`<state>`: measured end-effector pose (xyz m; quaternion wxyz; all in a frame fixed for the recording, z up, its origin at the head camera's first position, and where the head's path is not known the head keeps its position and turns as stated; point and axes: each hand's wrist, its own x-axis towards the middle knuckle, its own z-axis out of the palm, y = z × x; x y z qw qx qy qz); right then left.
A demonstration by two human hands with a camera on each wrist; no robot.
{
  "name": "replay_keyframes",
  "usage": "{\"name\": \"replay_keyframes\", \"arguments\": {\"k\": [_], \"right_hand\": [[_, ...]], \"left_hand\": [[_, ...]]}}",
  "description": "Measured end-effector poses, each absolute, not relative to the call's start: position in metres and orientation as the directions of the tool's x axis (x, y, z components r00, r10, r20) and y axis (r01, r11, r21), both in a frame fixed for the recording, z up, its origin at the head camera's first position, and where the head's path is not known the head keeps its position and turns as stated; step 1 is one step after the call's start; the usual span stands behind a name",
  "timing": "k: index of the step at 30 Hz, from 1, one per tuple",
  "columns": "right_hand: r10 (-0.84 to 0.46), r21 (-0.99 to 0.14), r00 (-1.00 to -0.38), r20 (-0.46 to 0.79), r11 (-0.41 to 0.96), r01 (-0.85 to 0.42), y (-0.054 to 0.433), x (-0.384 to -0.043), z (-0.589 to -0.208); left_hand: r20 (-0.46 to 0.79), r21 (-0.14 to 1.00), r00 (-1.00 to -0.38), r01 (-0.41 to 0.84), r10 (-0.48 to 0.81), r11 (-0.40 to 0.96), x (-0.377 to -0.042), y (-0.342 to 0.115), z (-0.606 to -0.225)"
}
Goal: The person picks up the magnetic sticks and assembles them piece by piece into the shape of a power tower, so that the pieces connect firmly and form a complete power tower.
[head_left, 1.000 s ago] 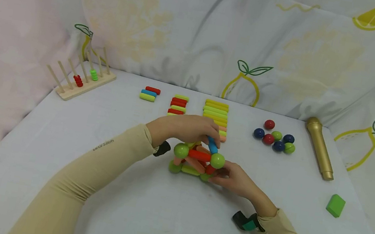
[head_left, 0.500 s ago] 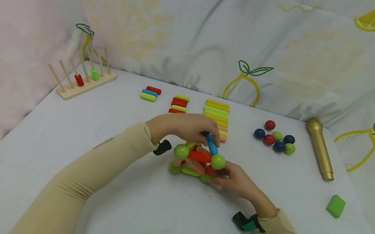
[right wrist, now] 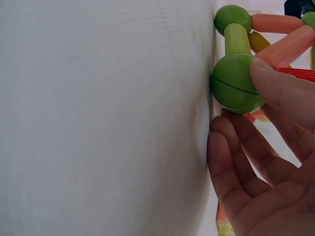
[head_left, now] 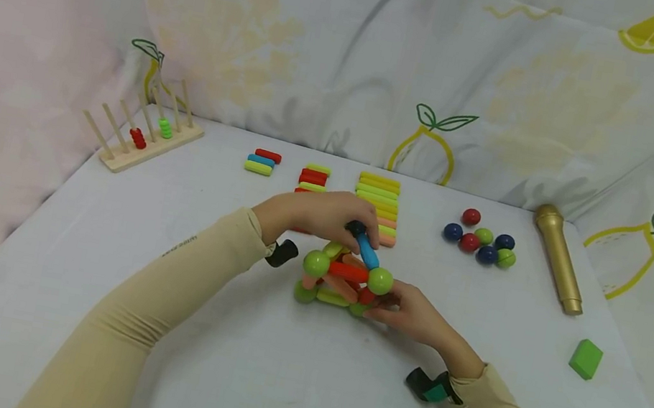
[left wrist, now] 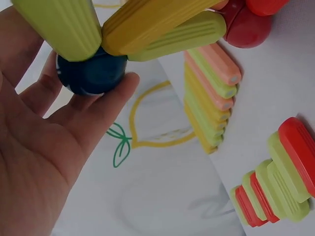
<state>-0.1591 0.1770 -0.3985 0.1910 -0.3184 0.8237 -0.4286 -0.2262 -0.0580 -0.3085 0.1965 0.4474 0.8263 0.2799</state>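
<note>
Slightly higher than a second ago, the person's left hand (head_left: 325, 215) bares more of the glossy dark blue ball (head_left: 356, 227) its fingers grip, at a smooth blue rod's (head_left: 367, 251) upper end; going left to right, a pale wooden peg rack (head_left: 149, 149) stands far left; the frame of coloured rods and balls (head_left: 348, 272) sits mid-table; the right hand (head_left: 412, 314) pinches its low, shiny green ball (right wrist: 236, 83); a gold microphone (head_left: 559, 259) lies far right.
</note>
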Motion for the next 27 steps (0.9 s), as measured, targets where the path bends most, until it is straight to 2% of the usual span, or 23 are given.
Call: {"name": "replay_keyframes", "arguments": {"k": [7, 10, 12, 15, 17, 19, 22, 27], "right_hand": [[-0.689, -0.824, -0.723, -0.040, 0.432, -0.366, 0.178, -0.160, -0.398], [-0.690, -0.824, -0.723, -0.039, 0.432, -0.367, 0.178, -0.160, -0.399], [-0.689, -0.821, -0.723, -0.038, 0.434, -0.370, 0.178, -0.160, -0.400], [-0.687, -0.816, -0.725, -0.038, 0.440, -0.375, 0.178, -0.160, -0.400], [-0.689, -0.813, -0.724, -0.039, 0.443, -0.378, 0.177, -0.160, -0.401], [-0.690, -0.810, -0.723, -0.041, 0.446, -0.381, 0.177, -0.159, -0.401], [-0.693, -0.807, -0.720, -0.040, 0.448, -0.386, 0.176, -0.159, -0.400], [-0.692, -0.803, -0.721, -0.040, 0.451, -0.389, 0.177, -0.160, -0.400]], "left_hand": [[-0.053, 0.658, -0.544, 0.611, 0.837, 0.439, -0.229, -0.061, -0.313], [-0.019, 0.691, -0.572, 0.585, 0.820, 0.424, -0.227, -0.066, -0.318], [0.016, 0.729, -0.620, 0.544, 0.784, 0.415, -0.224, -0.072, -0.323], [0.037, 0.820, -0.732, 0.411, 0.681, 0.398, -0.216, -0.084, -0.333], [0.018, 0.870, -0.796, 0.311, 0.605, 0.383, -0.207, -0.093, -0.341], [-0.020, 0.901, -0.830, 0.227, 0.557, 0.370, -0.196, -0.103, -0.350], [-0.089, 0.908, -0.829, 0.160, 0.553, 0.386, -0.180, -0.114, -0.362], [-0.165, 0.900, -0.769, 0.139, 0.618, 0.414, -0.159, -0.119, -0.375]]}}
